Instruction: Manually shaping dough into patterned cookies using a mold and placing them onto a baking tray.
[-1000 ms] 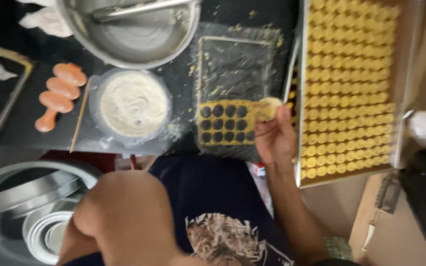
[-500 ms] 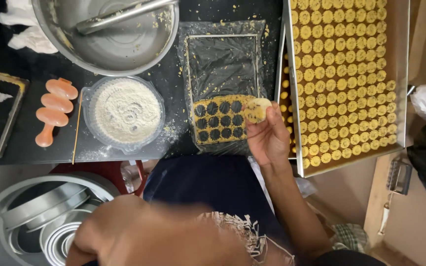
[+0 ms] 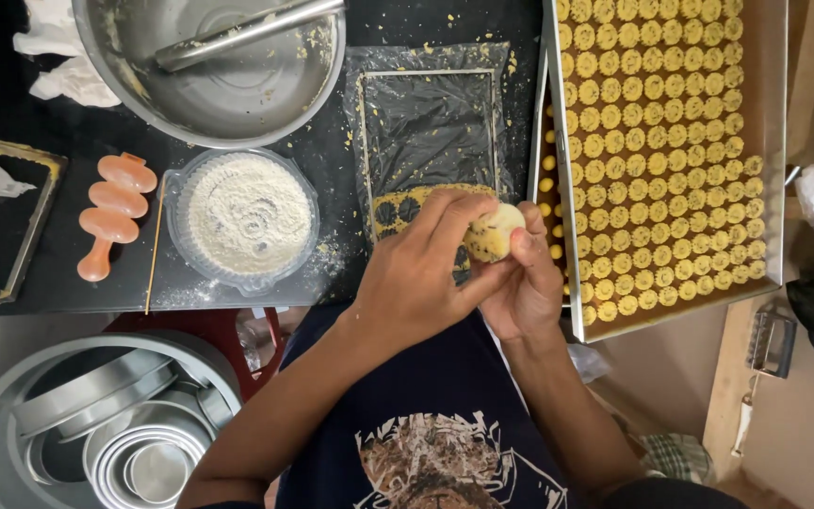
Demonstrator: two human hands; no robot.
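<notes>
- A pale yellow lump of dough [image 3: 494, 232], flecked with dark spots, sits between both hands above the front edge of the dark table [image 3: 68, 283], just left of the baking tray
- The left hand [image 3: 418, 273] curls over it from the left, fingers bent and pressed against the lump's top and side
- The right hand [image 3: 525, 287] cups it from the right and below, thumb and fingertips closed on the dough
- Under the hands lies a yellow mould [image 3: 405, 209] with round dark hollows, mostly covered by the left hand
- The mould rests on a sheet of clear plastic [image 3: 431, 118] strewn with yellow crumbs, with a rectangular outline marked on it
- To the right, a large metal baking tray [image 3: 776, 113] holds many rows of small yellow rounds; its lower right corner is bare
- A few small yellow balls [image 3: 546, 162] lie in the gap beside the tray's left wall
- To the left, a clear round container of white flour [image 3: 245, 215], with flour dusted about it
- Farther left, an orange plastic press [image 3: 113, 209] with three oval lobes
- At the top, a big steel mixing bowl [image 3: 219, 66] with a metal tool lying in it
- Lower left, below the table, a stack of nested round cake tins [image 3: 115, 438]
</notes>
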